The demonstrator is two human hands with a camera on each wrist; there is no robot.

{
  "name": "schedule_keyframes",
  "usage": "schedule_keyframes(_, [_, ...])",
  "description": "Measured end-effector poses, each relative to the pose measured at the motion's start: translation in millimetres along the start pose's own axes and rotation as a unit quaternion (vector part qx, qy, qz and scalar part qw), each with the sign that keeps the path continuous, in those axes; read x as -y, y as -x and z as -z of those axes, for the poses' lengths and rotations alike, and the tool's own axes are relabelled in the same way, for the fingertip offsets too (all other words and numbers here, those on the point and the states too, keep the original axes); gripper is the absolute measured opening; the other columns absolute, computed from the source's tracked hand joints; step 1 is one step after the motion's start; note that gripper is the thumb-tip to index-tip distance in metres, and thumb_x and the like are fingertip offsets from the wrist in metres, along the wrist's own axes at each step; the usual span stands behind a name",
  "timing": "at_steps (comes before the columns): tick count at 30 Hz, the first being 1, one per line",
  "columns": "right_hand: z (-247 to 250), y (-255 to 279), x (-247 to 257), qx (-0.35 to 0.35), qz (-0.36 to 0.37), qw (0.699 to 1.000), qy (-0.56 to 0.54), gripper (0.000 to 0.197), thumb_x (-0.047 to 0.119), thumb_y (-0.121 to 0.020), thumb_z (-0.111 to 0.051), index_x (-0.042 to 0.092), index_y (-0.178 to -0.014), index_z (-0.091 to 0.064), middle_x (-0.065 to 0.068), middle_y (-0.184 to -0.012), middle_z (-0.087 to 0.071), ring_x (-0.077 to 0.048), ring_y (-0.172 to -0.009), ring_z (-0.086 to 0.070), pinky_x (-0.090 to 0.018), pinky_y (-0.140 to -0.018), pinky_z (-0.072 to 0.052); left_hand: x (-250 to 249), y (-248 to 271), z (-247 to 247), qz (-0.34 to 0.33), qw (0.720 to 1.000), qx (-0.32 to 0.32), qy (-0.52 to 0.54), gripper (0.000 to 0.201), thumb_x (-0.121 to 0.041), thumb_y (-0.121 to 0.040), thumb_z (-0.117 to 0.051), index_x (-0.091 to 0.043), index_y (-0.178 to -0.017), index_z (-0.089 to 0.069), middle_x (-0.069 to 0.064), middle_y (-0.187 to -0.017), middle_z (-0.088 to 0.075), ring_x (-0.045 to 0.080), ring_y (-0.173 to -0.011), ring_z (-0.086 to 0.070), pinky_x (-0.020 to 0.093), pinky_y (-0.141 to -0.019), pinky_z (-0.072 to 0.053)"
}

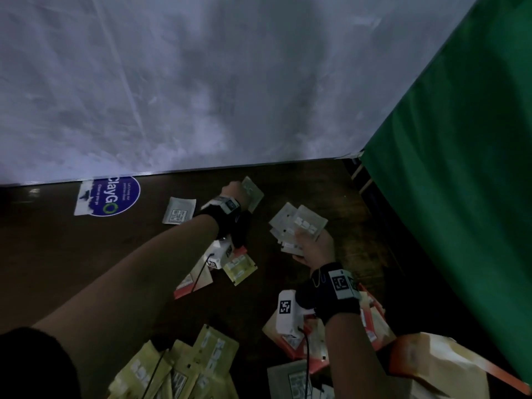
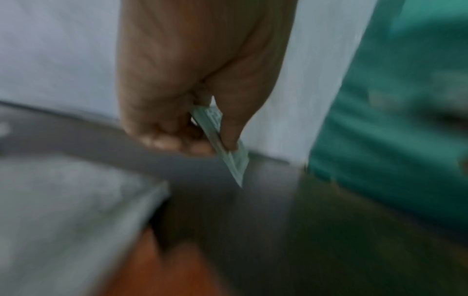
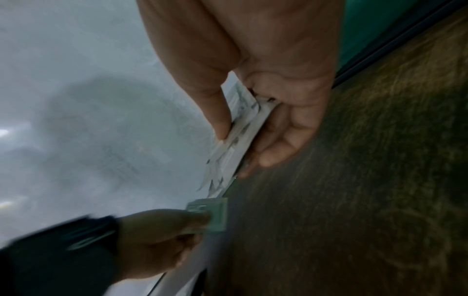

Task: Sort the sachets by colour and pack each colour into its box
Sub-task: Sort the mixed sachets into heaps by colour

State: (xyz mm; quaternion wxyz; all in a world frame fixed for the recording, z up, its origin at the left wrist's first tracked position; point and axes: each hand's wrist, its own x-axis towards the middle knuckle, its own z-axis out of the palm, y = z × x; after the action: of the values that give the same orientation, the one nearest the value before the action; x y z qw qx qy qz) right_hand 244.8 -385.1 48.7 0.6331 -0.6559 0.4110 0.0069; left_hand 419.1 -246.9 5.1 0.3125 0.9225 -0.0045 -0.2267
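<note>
The dark wooden counter [image 1: 86,254] carries everything, and the round blue sticker [image 1: 115,197] near its far edge serves as the landmark. Well to the near side of the sticker, at the bottom of the head view, lies a spread of yellow sachets [image 1: 178,367]; to the right of those sits a heap of orange-red sachets [image 1: 371,326], with an open box [image 1: 426,367] showing an orange edge beside it. Nearer the sticker, a few orange and yellow sachets [image 1: 239,267] lie mixed under the left forearm. Just right of the sticker lies one loose pale green sachet [image 1: 179,213].

The right hand [image 1: 316,249], well right of the sticker, holds a fanned stack of pale green sachets [image 1: 296,223], thumb on top and fingers beneath. The left hand [image 1: 234,191], between the sticker and that stack, pinches a single green sachet [image 2: 229,152] by one edge between thumb and curled fingers, lifted clear of the counter.

These packets look light, thin and flexible, with a smooth film that will likely slide against its neighbours. A fanned stack may slip apart, so squaring the edges and clamping across the flat faces should serve best. A single one is probably easiest taken by a sealed edge or corner, where the film is stiffest.
</note>
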Motion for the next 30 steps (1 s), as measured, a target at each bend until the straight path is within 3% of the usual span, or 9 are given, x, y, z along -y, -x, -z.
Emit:
schedule_keyframes(4, [0.6, 5.0, -1.4, -0.013, 0.015, 1.0, 0.011, 0.036, 0.022, -0.088, -0.063, 0.02, -0.123, -0.053, -0.006, -0.114, -0.064, -0.019, -0.092, -0.063, -0.028, -0.06, -0.049, 26.1, 13.7, 53.2, 0.012, 0.998, -0.028, -0.056, 0.043, -0.033, -0.075, -0.077, 0.001, -0.098, -0.065, 0.015, -0.093, -0.062, 0.031, -0.091, -0.063, 0.033, -0.068, -0.043])
schedule_keyframes(8, [-2.2, 11.7, -2.1, -0.011, 0.014, 1.0, 0.012, 0.037, 0.021, -0.088, -0.063, 0.02, -0.124, -0.053, -0.005, -0.112, -0.064, -0.018, -0.09, -0.063, -0.029, -0.06, -0.049, 69.8, 24.1, 66.3, 0.107, 0.983, 0.024, -0.148, 0.056, -0.046, -0.053, -0.087, -0.006, -0.087, -0.066, 0.005, -0.074, -0.062, 0.023, -0.072, -0.061, 0.03, -0.061, -0.047])
schedule_keyframes(11, [-5.1, 15.8, -4.3, -0.009, 0.011, 1.0, 0.02, 0.035, 0.02, -0.088, -0.063, 0.019, -0.122, -0.053, -0.004, -0.109, -0.064, -0.016, -0.084, -0.062, -0.028, -0.059, -0.049, 84.2, 25.4, 50.6, 0.139, 0.971, 0.028, -0.19, 0.1, -0.057, -0.028, -0.088, -0.01, -0.112, -0.06, 0.008, -0.099, -0.062, 0.028, -0.093, -0.062, 0.037, -0.075, -0.054])
schedule_keyframes(13, [-5.9, 17.5, -6.3, -0.011, 0.015, 0.999, 0.031, 0.032, 0.02, -0.089, -0.062, 0.018, -0.12, -0.055, -0.005, -0.107, -0.064, -0.017, -0.083, -0.062, -0.029, -0.06, -0.05, 76.7, 31.2, 37.4, 0.155, 0.97, -0.021, -0.188, 0.108, -0.055, -0.049, -0.084, -0.006, -0.134, -0.038, 0.021, -0.14, -0.032, 0.039, -0.126, -0.037, 0.05, -0.099, -0.039])
schedule_keyframes(16, [-5.1, 17.2, -9.1, -0.017, 0.032, 0.998, 0.056, 0.028, 0.02, -0.089, -0.061, 0.016, -0.116, -0.056, -0.006, -0.105, -0.065, -0.016, -0.081, -0.063, -0.029, -0.059, -0.051, 63.2, 42.4, 29.0, 0.148, 0.973, -0.051, -0.171, 0.056, -0.026, -0.091, -0.057, -0.002, -0.136, -0.036, 0.022, -0.145, -0.022, 0.043, -0.132, -0.026, 0.05, -0.108, -0.028])
schedule_keyframes(20, [-3.2, 19.1, -11.9, -0.027, 0.028, 0.997, 0.068, 0.035, 0.022, -0.089, -0.062, 0.015, -0.122, -0.054, -0.008, -0.115, -0.064, -0.023, -0.097, -0.064, -0.033, -0.068, -0.054, 56.3, 41.2, 25.9, 0.157, 0.973, -0.025, -0.169, 0.094, -0.049, -0.055, -0.084, -0.018, -0.129, -0.035, 0.017, -0.139, -0.024, 0.04, -0.127, -0.026, 0.054, -0.099, -0.037])
schedule_keyframes(23, [-1.9, 24.2, -13.5, -0.028, 0.027, 0.997, 0.064, 0.035, 0.022, -0.09, -0.061, 0.017, -0.123, -0.053, -0.007, -0.117, -0.062, -0.023, -0.1, -0.063, -0.031, -0.066, -0.052, 56.0, 39.0, 27.5, 0.123, 0.982, -0.015, -0.144, 0.078, -0.038, -0.068, -0.079, -0.02, -0.133, -0.039, 0.016, -0.139, -0.026, 0.042, -0.126, -0.032, 0.054, -0.101, -0.037])
schedule_keyframes(27, [3.1, 39.5, -17.8, -0.022, 0.036, 0.998, 0.047, 0.029, 0.021, -0.09, -0.06, 0.021, -0.118, -0.054, -0.005, -0.116, -0.063, -0.019, -0.094, -0.063, -0.027, -0.06, -0.049, 51.8, 44.6, 35.4, 0.089, 0.984, -0.019, -0.152, 0.08, -0.046, -0.071, -0.074, -0.01, -0.134, -0.041, 0.012, -0.134, -0.046, 0.035, -0.127, -0.043, 0.043, -0.107, -0.031])
schedule_keyframes(30, [14.8, 62.0, -21.6, -0.001, 0.039, 0.999, 0.021, 0.023, 0.022, -0.091, -0.059, 0.027, -0.112, -0.053, -0.002, -0.111, -0.065, -0.014, -0.087, -0.063, -0.028, -0.062, -0.048, 51.7, 49.7, 45.5, 0.052, 0.995, -0.015, -0.089, 0.058, -0.024, -0.078, -0.074, -0.008, -0.129, -0.052, 0.014, -0.131, -0.056, 0.033, -0.12, -0.053, 0.036, -0.096, -0.044])
